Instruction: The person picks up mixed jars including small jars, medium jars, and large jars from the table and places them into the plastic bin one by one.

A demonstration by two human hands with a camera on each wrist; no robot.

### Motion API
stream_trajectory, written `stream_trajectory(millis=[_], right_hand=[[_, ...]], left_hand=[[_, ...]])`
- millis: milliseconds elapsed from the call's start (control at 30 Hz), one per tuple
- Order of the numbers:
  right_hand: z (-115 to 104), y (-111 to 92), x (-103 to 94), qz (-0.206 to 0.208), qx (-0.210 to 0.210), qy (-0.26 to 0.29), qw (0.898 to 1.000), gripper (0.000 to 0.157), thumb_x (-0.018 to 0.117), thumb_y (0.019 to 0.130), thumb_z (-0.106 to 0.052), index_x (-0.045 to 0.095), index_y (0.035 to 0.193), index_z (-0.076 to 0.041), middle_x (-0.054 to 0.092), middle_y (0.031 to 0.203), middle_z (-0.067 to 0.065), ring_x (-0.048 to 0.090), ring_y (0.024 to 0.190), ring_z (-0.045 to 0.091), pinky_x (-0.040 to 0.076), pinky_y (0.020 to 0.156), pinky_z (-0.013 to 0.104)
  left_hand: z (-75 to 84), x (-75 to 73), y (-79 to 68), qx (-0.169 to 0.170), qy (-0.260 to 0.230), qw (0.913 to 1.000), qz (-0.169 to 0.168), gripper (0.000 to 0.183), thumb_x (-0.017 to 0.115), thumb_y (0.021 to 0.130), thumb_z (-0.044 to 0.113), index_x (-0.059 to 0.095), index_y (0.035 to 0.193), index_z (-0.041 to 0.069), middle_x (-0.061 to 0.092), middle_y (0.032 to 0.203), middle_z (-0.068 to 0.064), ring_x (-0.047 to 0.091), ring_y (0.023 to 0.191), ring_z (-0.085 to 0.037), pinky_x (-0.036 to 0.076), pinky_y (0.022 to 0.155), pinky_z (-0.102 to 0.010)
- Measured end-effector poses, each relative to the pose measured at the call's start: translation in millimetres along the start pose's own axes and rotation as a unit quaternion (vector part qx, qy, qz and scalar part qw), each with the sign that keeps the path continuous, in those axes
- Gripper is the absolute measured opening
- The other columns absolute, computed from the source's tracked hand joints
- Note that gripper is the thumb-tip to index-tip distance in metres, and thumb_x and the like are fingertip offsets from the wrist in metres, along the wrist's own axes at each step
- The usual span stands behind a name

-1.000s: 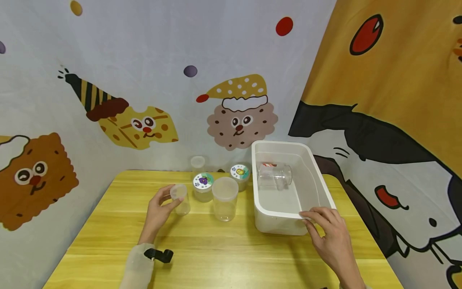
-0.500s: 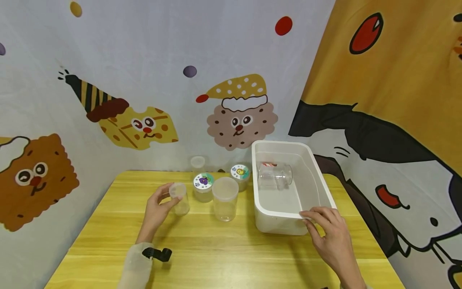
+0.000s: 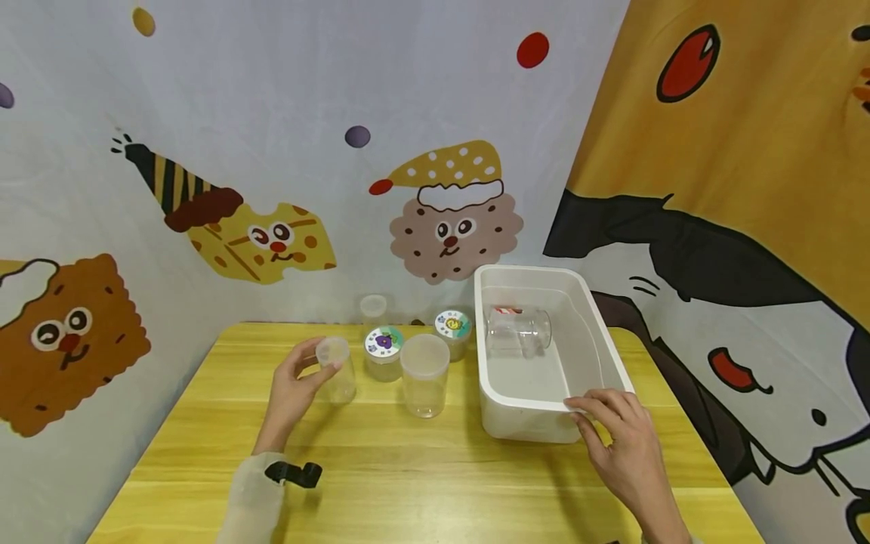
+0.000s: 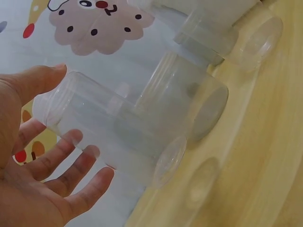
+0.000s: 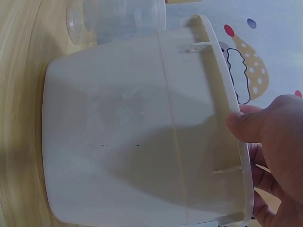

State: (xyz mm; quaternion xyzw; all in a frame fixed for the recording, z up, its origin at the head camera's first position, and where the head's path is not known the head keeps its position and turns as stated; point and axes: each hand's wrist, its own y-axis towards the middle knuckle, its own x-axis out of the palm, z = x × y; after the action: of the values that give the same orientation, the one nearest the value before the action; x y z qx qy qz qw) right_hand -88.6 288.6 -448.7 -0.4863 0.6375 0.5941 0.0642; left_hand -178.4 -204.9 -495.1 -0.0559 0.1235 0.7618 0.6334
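My left hand (image 3: 292, 393) holds a small clear plastic jar (image 3: 337, 381) with a frosted lid, thumb and fingers around its upper part. In the left wrist view the jar (image 4: 113, 127) shows nothing inside, its base close over the table. To its right stand a larger clear jar (image 3: 424, 378) with a frosted lid and a jar with a grape-picture lid (image 3: 384, 342). My right hand (image 3: 621, 446) pinches the front rim of a white plastic bin (image 3: 526, 415), thumb outside. A clear jar (image 3: 518, 331) with a red-and-white mark lies on its side in the bin.
Behind the grape-lid jar stands another small frosted-lid jar (image 3: 373, 308). A jar with a yellow-and-teal picture lid (image 3: 452, 325) is beside the bin's left wall. The wooden table (image 3: 408, 483) ends at a cartoon-printed curtain (image 3: 285, 91).
My left hand and the small jar have shifted slightly left and up, and the jar's top leans a little more to the left. The right hand and bin keep their place.
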Motion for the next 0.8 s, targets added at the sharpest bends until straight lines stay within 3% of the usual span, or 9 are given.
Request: stream_trajectory(millis=[300,600,800], right_hand=[[0.9,-0.1,2.0,0.008,-0.016,0.009,1.000,0.045,0.087,0.068,0.005,0.080,0.104,-0.022,0.070,0.099,-0.001,0.056,0.096,0.022,0.037,0.083,0.037],[1.1,0.0,0.2,0.003,-0.006,0.006,1.000,0.043,0.087,0.069,0.004,0.080,0.102,-0.022,0.069,0.098,-0.001,0.056,0.096,0.021,0.037,0.083,0.037],[1.0,0.1,-0.4,0.003,-0.005,0.006,1.000,0.044,0.087,0.070,0.004,0.080,0.103,-0.023,0.070,0.099,-0.002,0.056,0.097,0.021,0.037,0.084,0.038]], left_hand=[[13.2,-3.1,1.5,0.003,0.014,0.9999,0.002,0.059,0.081,0.090,0.038,0.059,0.142,0.022,0.060,0.137,-0.006,0.056,0.118,-0.017,0.055,0.085,-0.016],[28.7,-1.8,9.1,0.037,0.008,0.9992,-0.010,0.058,0.079,0.092,0.029,0.057,0.145,0.020,0.060,0.140,-0.008,0.056,0.120,-0.020,0.054,0.085,-0.013],[39.5,0.8,14.8,0.053,0.002,0.9985,-0.015,0.056,0.079,0.092,0.031,0.059,0.143,0.021,0.062,0.136,-0.008,0.058,0.117,-0.020,0.055,0.085,-0.014]])
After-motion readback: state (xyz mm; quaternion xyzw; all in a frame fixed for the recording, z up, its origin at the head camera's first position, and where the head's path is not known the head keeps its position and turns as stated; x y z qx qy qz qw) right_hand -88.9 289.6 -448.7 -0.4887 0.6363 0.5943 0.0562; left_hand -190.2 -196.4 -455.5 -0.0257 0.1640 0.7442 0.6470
